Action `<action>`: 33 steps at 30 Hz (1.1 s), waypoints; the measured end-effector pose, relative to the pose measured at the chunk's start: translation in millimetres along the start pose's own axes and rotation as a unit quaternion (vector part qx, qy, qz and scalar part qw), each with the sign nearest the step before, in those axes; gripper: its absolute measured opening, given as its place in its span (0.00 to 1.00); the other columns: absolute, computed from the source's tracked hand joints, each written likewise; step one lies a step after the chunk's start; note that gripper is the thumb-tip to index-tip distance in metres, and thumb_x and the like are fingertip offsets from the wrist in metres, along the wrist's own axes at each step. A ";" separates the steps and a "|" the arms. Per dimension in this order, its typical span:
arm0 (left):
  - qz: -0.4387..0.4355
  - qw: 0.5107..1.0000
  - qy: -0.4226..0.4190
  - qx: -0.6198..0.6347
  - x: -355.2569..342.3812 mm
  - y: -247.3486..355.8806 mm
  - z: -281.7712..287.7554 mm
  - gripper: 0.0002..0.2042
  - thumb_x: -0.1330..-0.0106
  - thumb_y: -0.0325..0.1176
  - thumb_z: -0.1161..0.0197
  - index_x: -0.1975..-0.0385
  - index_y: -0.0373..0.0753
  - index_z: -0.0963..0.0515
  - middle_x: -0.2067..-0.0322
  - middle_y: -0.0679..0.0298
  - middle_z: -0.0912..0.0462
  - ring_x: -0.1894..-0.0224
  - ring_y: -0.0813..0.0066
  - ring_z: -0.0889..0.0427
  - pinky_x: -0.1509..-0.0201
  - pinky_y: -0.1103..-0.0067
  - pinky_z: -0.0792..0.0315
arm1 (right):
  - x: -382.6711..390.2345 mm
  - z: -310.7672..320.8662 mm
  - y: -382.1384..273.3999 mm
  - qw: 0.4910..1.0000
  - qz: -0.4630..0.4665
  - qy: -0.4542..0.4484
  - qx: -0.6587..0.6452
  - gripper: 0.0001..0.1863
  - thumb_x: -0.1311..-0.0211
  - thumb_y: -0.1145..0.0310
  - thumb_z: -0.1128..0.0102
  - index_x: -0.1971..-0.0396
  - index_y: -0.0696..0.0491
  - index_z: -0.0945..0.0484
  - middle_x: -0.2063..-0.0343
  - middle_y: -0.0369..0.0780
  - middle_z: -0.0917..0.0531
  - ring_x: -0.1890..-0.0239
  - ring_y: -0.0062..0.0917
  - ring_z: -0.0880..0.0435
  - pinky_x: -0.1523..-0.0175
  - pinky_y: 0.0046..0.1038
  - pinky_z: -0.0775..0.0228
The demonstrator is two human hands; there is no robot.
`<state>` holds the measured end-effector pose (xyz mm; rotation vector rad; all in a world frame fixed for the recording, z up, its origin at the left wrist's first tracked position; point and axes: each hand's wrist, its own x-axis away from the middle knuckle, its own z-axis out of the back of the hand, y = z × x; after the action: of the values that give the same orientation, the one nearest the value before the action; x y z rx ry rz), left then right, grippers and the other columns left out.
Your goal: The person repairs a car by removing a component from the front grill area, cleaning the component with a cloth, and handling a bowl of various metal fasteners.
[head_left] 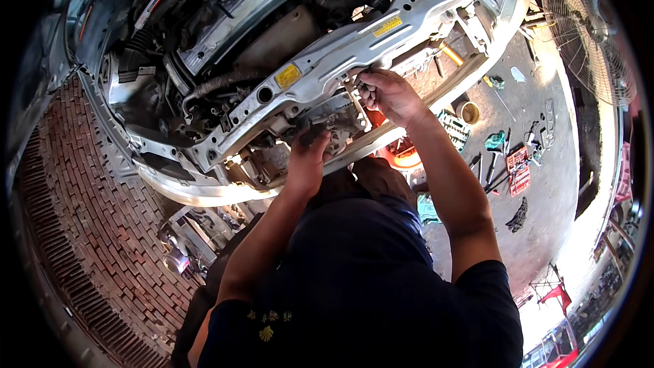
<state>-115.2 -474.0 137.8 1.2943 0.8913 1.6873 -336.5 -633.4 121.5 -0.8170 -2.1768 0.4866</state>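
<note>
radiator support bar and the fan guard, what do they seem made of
Radiator support bar: probably painted sheet metal, given its silver-grey sheen and punched holes. Fan guard: likely metal wire, judging by thin, curved bars; coating unclear.

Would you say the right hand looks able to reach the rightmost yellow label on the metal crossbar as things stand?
Probably yes: the right hand is close to the metal crossbar, and nothing appears to cover the rightmost yellow label.

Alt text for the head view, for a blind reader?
A person's left hand and right hand reach into a car's open front beside a silver crossbar. Tools and a red case lie on the floor at right.
</note>
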 end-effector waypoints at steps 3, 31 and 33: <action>-0.098 0.993 0.000 -0.069 -8.7 -11.6 -4.3 0.26 0.41 0.15 0.32 0.40 0.39 0.19 0.44 0.49 0.18 0.46 0.46 0.16 0.40 0.64 0.22 | -2.0 11.4 -1.6 0.999 -0.015 -0.022 0.045 0.14 0.26 0.61 0.35 0.48 0.51 0.17 0.68 0.29 0.18 0.68 0.13 0.22 0.62 0.20 0.33; 0.127 0.961 -0.071 0.236 -32.0 51.5 -41.0 0.16 0.26 0.37 0.36 0.42 0.41 0.24 0.51 0.68 0.16 0.50 0.77 0.18 0.48 0.70 0.22 | 9.4 1.7 -1.2 0.924 0.126 0.070 0.353 0.23 0.36 0.67 0.27 0.46 0.63 0.21 0.55 0.43 0.12 0.53 0.22 0.16 0.48 0.29 0.23; 0.136 0.967 -0.066 0.208 -31.1 47.4 -41.5 0.16 0.26 0.37 0.36 0.42 0.41 0.24 0.50 0.68 0.17 0.49 0.77 0.19 0.47 0.70 0.23 | 15.8 -2.9 -0.7 0.885 0.195 0.089 0.414 0.21 0.36 0.67 0.27 0.48 0.62 0.20 0.56 0.46 0.12 0.54 0.30 0.12 0.47 0.32 0.20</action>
<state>-159.6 -524.5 158.2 1.8602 1.0636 1.6459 -342.7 -622.8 131.9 -0.7488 -1.3973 1.3641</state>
